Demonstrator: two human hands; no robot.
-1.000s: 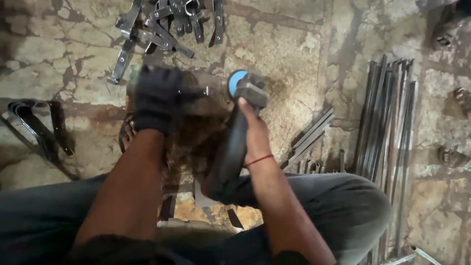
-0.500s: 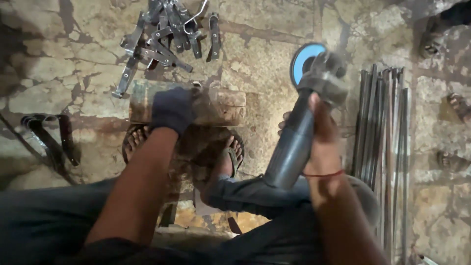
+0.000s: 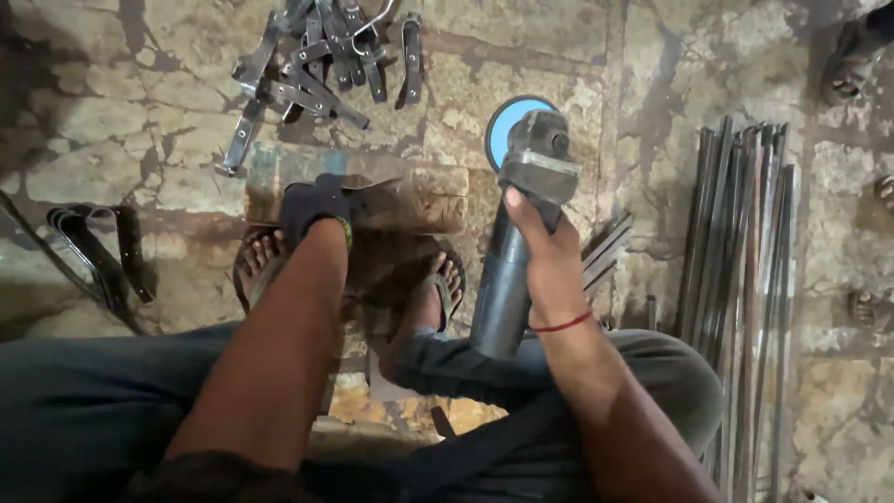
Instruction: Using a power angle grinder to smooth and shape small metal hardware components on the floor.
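Gloved left hand (image 3: 312, 207) pressed flat on the block (image 3: 372, 191); right hand (image 3: 549, 256) gripping the angle grinder (image 3: 521, 214) beside it: keep the disc off until braced.

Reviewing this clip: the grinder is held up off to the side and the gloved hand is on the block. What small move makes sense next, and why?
Probably bring the angle grinder in the right hand back over the block. Its blue disc hangs clear of the work, while the gloved left hand rests on the block as if steadying it.
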